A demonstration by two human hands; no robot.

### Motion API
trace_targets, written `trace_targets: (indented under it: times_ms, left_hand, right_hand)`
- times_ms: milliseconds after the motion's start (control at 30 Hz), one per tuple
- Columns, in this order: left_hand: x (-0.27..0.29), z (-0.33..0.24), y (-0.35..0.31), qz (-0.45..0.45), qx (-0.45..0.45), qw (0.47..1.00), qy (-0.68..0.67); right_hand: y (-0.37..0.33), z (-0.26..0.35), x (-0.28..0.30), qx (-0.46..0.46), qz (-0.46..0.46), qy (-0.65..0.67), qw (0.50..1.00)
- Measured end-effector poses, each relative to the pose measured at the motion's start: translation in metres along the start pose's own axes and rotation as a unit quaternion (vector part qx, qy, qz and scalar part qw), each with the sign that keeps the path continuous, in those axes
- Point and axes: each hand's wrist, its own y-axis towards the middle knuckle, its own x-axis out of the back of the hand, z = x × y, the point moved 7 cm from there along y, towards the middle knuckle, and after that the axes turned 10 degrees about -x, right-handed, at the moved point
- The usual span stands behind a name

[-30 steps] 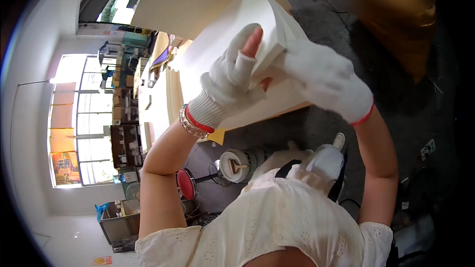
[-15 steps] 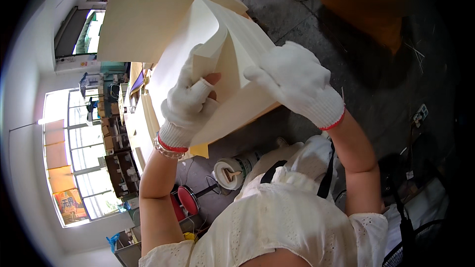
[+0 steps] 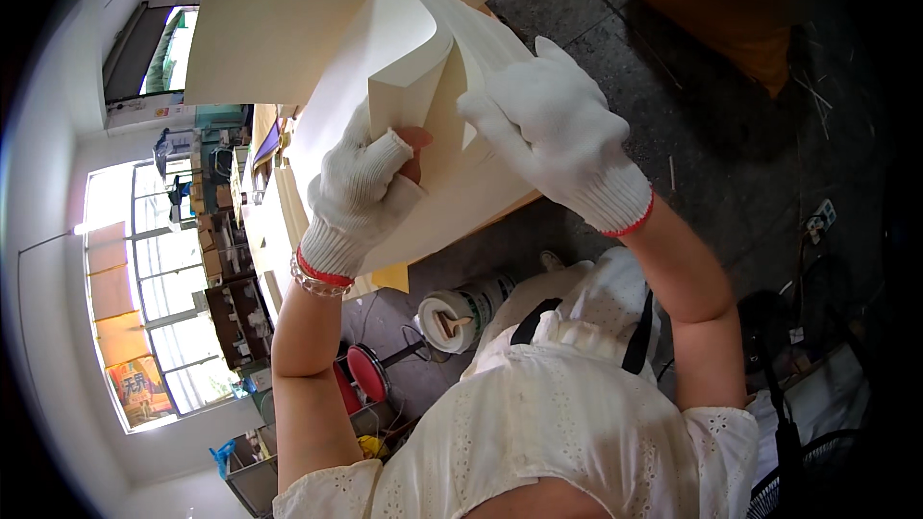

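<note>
A large cream paper sheet (image 3: pixel 346 67) is bent upward, its folded corner standing in front of me. My left hand (image 3: pixel 354 183), in a white knit glove with bare fingertips showing, is closed on the near flap of that corner, thumb over it. On the far right side my gloved right hand (image 3: pixel 562 130) is curled over the sheet's edge. Its fingertips are partly hidden, but the hand appears to grip the paper. More cream sheets lie beneath, with a table edge just showing below them.
A broad pale board (image 3: pixel 260 29) spreads behind at upper left. Below the sheets stand a white bucket (image 3: pixel 476 303) with a brush (image 3: pixel 448 323) on top and a red stool (image 3: pixel 367 372). Orange-brown material (image 3: pixel 716 0) lies upper right; a socket strip (image 3: pixel 820 219) is on the dark floor.
My right hand has shifted slightly up and left along the sheet edge. The flap by my left hand stands more folded, and its peak has risen a little.
</note>
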Motion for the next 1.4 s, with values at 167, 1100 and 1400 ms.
trace_targets:
  times_ms: [167,1100,1400]
  left_hand:
    - [-0.004,0.002,0.000,-0.002,-0.038,0.999,-0.013]
    - [-0.003,-0.005,-0.004,-0.039,-0.046,0.996,0.070]
    - [-0.015,-0.037,0.032,0.011,-0.132,0.974,0.185]
  right_hand:
    - [0.000,-0.001,0.002,-0.016,0.026,0.009,0.999]
    - [-0.013,-0.028,0.023,-0.126,0.006,0.183,0.975]
    - [-0.046,-0.044,0.018,-0.183,0.014,0.227,0.956]
